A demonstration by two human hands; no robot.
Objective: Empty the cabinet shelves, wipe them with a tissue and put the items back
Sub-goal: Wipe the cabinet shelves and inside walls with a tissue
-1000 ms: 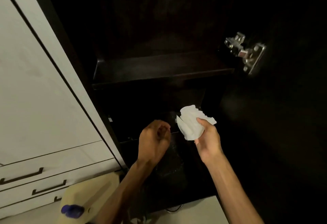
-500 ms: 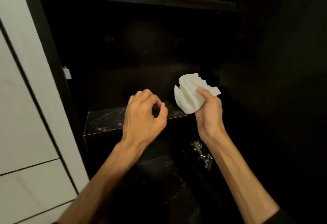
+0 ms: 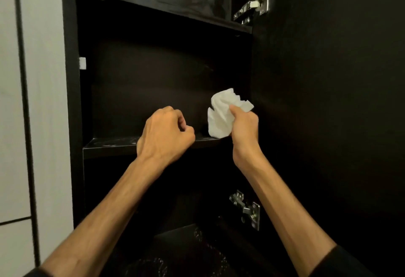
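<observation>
Both hands have risen to the middle shelf (image 3: 109,145). The right hand (image 3: 242,126) grips the tissue (image 3: 221,112); wiping seems imminent. Left hand (image 3: 164,136) fingers curled, apparently empty.

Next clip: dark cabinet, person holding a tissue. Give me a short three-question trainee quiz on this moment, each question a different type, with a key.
1. True or false: the left hand grips the tissue.
2. Multiple choice: where does the tissue sit? A) lying flat on the middle shelf; B) crumpled in the right hand, just above the shelf's front edge; C) on the upper shelf.
3. Fill in: two metal ____ show at the cabinet's right side, one up high, one lower down.

Key: 1 false, the left hand is curled and holds nothing; 2 B; 3 hinges.
</observation>
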